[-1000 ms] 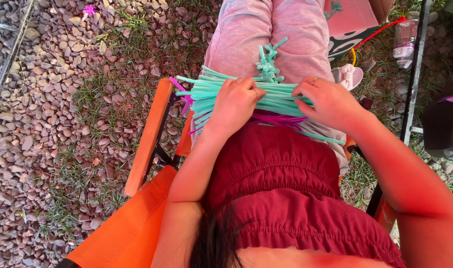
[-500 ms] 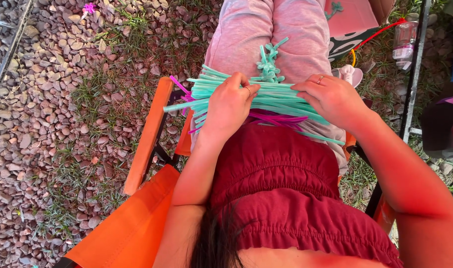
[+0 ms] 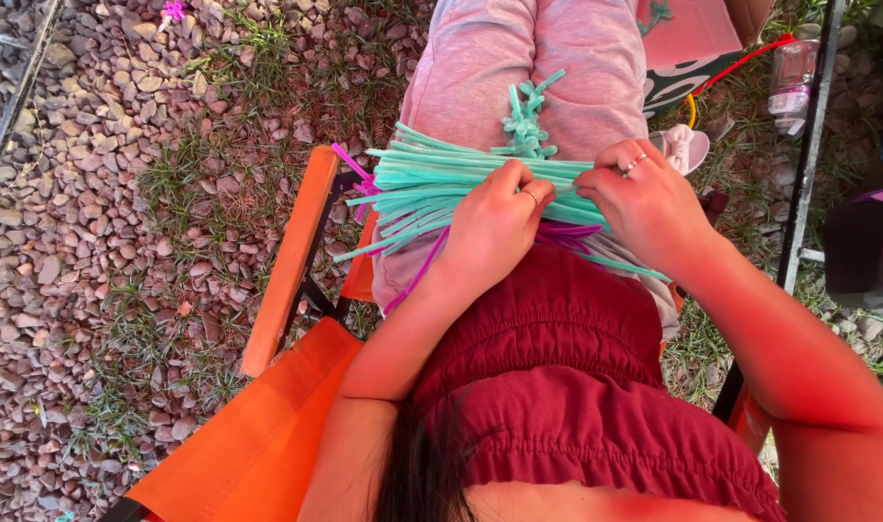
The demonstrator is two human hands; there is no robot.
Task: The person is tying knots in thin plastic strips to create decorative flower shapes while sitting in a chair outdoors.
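A bundle of teal pipe cleaners (image 3: 412,184) lies across my lap on pink trousers (image 3: 519,68), with a few purple and magenta ones (image 3: 417,275) under it. My left hand (image 3: 494,227) rests on the bundle's middle, fingers curled and pinching strands. My right hand (image 3: 644,198), wearing a ring, grips the strands just to the right, almost touching the left. A small twisted teal piece (image 3: 526,121) lies on the trousers above the bundle. I wear a dark red top (image 3: 557,387).
I sit in an orange folding chair (image 3: 287,261). Gravel and patchy grass (image 3: 122,242) cover the ground to the left. A black metal frame (image 3: 810,126), a plastic bottle (image 3: 791,68) and a pink bow-shaped item (image 3: 688,145) are at the right.
Both hands have shifted toward each other on the teal bundle; the left moved right to the middle, and the fingers now meet over the strands.
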